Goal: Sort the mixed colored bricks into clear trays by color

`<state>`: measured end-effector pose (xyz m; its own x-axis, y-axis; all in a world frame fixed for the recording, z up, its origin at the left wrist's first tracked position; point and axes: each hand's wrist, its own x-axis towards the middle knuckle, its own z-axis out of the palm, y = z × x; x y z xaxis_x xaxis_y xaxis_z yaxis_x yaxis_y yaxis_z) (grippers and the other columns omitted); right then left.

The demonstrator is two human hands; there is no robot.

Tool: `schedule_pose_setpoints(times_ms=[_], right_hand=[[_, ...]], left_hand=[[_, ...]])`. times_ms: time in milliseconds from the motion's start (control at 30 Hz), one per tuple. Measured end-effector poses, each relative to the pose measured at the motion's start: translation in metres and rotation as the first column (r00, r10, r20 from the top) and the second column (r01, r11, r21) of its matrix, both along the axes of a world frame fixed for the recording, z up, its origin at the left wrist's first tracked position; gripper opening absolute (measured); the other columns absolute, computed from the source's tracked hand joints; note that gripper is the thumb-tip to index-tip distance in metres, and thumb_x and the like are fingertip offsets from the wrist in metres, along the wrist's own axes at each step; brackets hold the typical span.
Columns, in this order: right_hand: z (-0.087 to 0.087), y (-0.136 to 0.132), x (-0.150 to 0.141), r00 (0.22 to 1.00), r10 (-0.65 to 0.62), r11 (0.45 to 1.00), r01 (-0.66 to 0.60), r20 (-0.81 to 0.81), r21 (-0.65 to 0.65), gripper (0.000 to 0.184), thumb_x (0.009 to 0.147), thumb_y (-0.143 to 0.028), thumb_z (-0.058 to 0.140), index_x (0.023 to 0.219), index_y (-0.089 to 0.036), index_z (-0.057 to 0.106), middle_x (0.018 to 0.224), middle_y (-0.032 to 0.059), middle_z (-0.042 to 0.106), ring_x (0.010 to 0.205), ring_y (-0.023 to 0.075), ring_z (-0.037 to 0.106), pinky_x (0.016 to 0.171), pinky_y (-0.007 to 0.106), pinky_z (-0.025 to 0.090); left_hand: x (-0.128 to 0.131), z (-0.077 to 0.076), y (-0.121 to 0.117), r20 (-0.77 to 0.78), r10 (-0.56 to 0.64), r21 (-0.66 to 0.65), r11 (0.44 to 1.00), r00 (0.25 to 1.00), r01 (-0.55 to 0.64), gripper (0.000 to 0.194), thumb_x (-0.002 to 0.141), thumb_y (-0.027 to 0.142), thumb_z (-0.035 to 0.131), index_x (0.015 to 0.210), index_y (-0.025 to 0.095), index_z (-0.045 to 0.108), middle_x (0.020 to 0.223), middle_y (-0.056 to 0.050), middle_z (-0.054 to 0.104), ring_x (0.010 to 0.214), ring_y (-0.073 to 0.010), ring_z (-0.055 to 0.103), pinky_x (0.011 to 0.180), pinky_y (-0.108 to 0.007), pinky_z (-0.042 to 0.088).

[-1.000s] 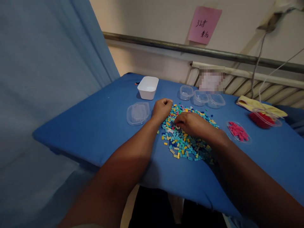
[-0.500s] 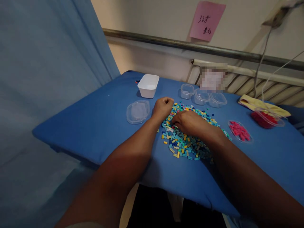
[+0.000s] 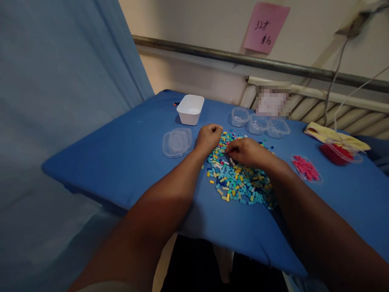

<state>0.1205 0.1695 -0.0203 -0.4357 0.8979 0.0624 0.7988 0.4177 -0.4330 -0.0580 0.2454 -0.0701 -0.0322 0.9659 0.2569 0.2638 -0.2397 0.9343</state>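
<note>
A heap of small plastic building bricks in blue, teal, yellow and some pink is spread over the blue-covered table. At the heap's upper left edge my left hand rests curled closed; whatever its fingers hold, if anything, is hidden. My right hand reaches over the top of the heap with fingers bent down and close together at the bricks. I cannot make out what is between those fingertips. Pink bricks lie in a shallow clear dish right of the heap.
A white tub and a clear lid are on the left. Behind the heap stand clear containers. Red pieces fill a container at the right, near a yellow cloth. A blue curtain hangs at left.
My right hand has shifted slightly right and up over the heap, uncovering some bricks beneath it. My left hand stays in place, still closed.
</note>
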Motion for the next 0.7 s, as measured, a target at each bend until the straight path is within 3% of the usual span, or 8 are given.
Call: schedule_pose_setpoints(times_ms=[133, 333, 533, 633, 700], right_hand=[[0.003, 0.003, 0.012, 0.998, -0.001, 0.999, -0.003, -0.063, -0.054, 0.029, 0.091, -0.017, 0.065, 0.112, -0.021, 0.084, 0.095, 0.0021, 0.085, 0.079, 0.0178, 0.076, 0.073, 0.027, 0.055], [0.009, 0.0, 0.016, 0.963, 0.136, 0.991, -0.133, 0.232, -0.028, 0.028, 0.091, -0.019, 0.064, 0.104, -0.027, 0.088, 0.102, 0.003, 0.086, 0.087, 0.0217, 0.076, 0.076, 0.03, 0.052], [0.008, -0.005, 0.0, 0.914, 0.003, 0.996, -0.037, 0.405, 0.077, 0.024, 0.092, -0.023, 0.063, 0.098, -0.022, 0.086, 0.099, 0.0105, 0.084, 0.084, 0.0249, 0.074, 0.071, 0.032, 0.046], [0.011, -0.009, -0.004, 0.917, -0.024, 0.997, -0.009, 0.399, 0.081, 0.019, 0.089, -0.021, 0.063, 0.088, -0.021, 0.082, 0.088, 0.0102, 0.082, 0.076, 0.0226, 0.07, 0.066, 0.031, 0.041], [0.017, -0.013, -0.001, 0.958, -0.011, 0.999, -0.003, 0.288, 0.047, 0.018, 0.09, -0.022, 0.061, 0.087, -0.021, 0.08, 0.083, 0.0073, 0.079, 0.072, 0.0203, 0.068, 0.064, 0.03, 0.04]], left_hand=[[0.0, -0.001, 0.001, 0.007, -0.011, 0.017, 1.0, 1.0, 0.01, 0.022, 0.093, 0.033, 0.066, 0.085, 0.017, 0.079, 0.079, -0.003, 0.074, 0.079, -0.0203, 0.067, 0.07, -0.03, 0.046], [0.0, -0.001, 0.0, -0.001, -0.009, -0.003, 1.0, 1.0, 0.009, 0.022, 0.094, 0.034, 0.067, 0.086, 0.018, 0.08, 0.079, -0.003, 0.074, 0.078, -0.0211, 0.067, 0.068, -0.031, 0.045], [-0.001, -0.004, 0.001, 0.0, -0.023, 0.025, 0.999, 1.0, 0.023, 0.023, 0.094, 0.035, 0.067, 0.083, 0.019, 0.078, 0.078, -0.003, 0.073, 0.079, -0.0209, 0.067, 0.069, -0.03, 0.044], [-0.001, -0.003, 0.001, -0.013, -0.013, 0.014, 1.0, 1.0, 0.014, 0.023, 0.094, 0.036, 0.066, 0.084, 0.018, 0.079, 0.078, -0.003, 0.073, 0.077, -0.0202, 0.066, 0.068, -0.03, 0.043], [-0.001, -0.001, 0.0, -0.02, -0.007, 0.002, 1.0, 1.0, 0.007, 0.023, 0.094, 0.035, 0.066, 0.086, 0.018, 0.079, 0.076, -0.002, 0.073, 0.074, -0.0198, 0.065, 0.068, -0.03, 0.043]])
